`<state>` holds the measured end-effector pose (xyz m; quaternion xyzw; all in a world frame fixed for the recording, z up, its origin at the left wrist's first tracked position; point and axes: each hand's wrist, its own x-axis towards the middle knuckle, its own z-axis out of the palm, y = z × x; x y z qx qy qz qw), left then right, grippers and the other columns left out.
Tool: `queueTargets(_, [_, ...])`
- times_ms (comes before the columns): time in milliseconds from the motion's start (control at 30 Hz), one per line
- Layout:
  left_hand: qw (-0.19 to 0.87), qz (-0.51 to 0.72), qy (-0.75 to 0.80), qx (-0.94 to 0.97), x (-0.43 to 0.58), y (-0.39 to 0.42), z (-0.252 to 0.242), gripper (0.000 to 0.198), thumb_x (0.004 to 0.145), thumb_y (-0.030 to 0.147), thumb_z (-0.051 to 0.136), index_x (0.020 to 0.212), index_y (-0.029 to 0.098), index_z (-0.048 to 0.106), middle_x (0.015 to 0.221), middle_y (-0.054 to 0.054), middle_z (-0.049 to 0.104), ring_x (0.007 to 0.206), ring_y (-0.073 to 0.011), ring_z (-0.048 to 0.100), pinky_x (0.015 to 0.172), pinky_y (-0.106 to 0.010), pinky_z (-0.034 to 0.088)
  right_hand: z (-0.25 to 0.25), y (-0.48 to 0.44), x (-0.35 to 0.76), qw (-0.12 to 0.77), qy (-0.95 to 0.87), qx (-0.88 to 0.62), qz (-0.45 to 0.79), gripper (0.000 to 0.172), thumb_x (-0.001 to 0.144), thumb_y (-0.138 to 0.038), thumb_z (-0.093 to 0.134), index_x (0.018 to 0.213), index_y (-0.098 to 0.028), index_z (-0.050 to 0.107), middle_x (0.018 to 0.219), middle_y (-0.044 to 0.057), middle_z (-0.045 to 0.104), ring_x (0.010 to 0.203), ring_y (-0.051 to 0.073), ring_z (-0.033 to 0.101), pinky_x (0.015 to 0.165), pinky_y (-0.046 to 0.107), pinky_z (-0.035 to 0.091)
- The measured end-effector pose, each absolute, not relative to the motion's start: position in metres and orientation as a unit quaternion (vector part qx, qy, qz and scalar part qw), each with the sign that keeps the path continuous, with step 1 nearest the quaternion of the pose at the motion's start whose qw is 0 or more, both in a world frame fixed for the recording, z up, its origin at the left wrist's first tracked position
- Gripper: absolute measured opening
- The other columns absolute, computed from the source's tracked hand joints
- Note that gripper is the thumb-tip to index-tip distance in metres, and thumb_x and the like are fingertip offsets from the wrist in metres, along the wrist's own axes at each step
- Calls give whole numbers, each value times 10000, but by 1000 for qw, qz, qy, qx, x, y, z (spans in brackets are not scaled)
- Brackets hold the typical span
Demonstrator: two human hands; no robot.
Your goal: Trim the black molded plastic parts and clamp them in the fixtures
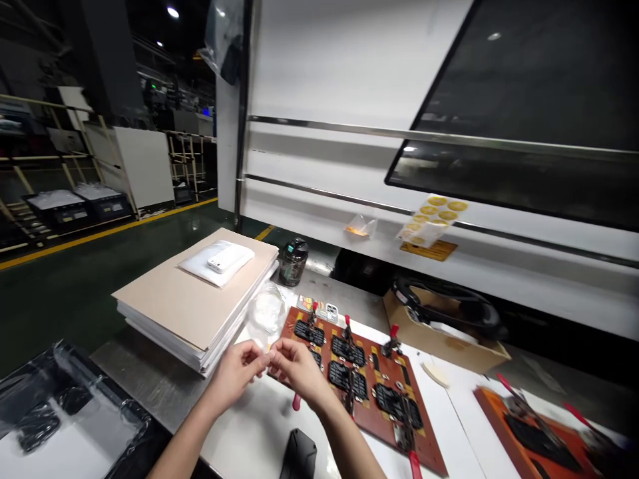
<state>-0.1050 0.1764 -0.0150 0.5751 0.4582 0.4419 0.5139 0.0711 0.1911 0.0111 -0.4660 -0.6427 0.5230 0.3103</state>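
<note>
My left hand (pixel 238 374) and my right hand (pixel 300 374) meet fingertip to fingertip above the white work surface (pixel 239 432). Both are closed in a pinch; whatever sits between the fingertips is too small to name. Just beyond them lies a roll-like bundle of clear plastic (pixel 268 311). Right of my hands is a reddish-brown fixture board (pixel 369 416) with several black parts (pixel 348 350) clamped in it by red-handled toggle clamps (pixel 348 322). My right forearm passes over its near left edge. A black piece (pixel 299 454) stands on the surface below my right hand.
A tall stack of sheets (pixel 170 313) at the left bears a plastic pouch and a white device (pixel 224 258). Behind stand a dark jar (pixel 293 261) and a cardboard box (pixel 449 332). A second fixture (pixel 529 432) is at right, a black bin (pixel 114 426) at lower left.
</note>
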Motion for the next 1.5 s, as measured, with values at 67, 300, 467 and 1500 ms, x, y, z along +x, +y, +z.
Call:
queueTargets(67, [508, 415, 472, 589, -110, 152, -17, 328, 855, 464, 642, 715, 176, 574, 629, 21, 559, 565, -116, 505, 536, -213, 399, 5, 153, 78, 330, -609, -510, 510, 227, 907, -403, 529, 829, -192, 561, 740, 21, 662, 665, 159, 620, 573, 229, 420])
queueTargets(300, [393, 265, 544, 693, -109, 84, -21, 259, 940, 382, 472, 748, 212, 508, 688, 32, 511, 631, -135, 491, 597, -216, 378, -14, 55, 67, 241, -660, -664, 255, 190, 839, -145, 497, 1004, -216, 559, 796, 10, 686, 673, 185, 633, 583, 256, 298])
queueTargets(467, [324, 113, 543, 766, -119, 63, -10, 227, 922, 318, 429, 721, 231, 485, 687, 12, 599, 637, -173, 565, 601, -246, 366, -11, 64, 67, 230, -633, -642, 368, 84, 885, -290, 571, 929, -238, 618, 710, -30, 698, 689, 167, 650, 615, 234, 336])
queueTargets(1500, [250, 182, 627, 715, -140, 77, -88, 329, 1032, 376, 251, 792, 246, 434, 724, 8, 579, 728, -202, 603, 667, -288, 380, -22, 53, 106, 408, -499, -629, 435, 380, 948, -555, 470, 836, -215, 599, 679, -4, 583, 644, 177, 565, 603, 263, 408])
